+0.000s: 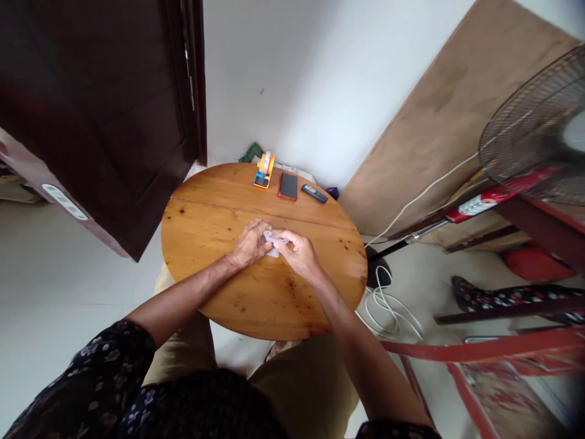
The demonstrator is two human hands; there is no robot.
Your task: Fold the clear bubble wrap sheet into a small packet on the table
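Over the middle of the round wooden table [219,225], both hands meet at a small whitish, translucent piece [276,239], too small and too covered for its kind to be made out. My left hand [253,244] is closed around its left side, with the fingers curled and the palm low over the wood. From the right, my right hand [299,251] pinches it between thumb and fingers. A pale part of it [273,252] shows below the fingertips. My fingers hide the rest.
Along the table's far edge lie an orange-and-blue gadget [264,172], a phone in a red case [287,186] and a dark remote-like device [314,194]. A standing fan [534,128], loose white cable [388,305] and a red wooden chair [479,344] are at the right. A dark door [105,103] stands left.
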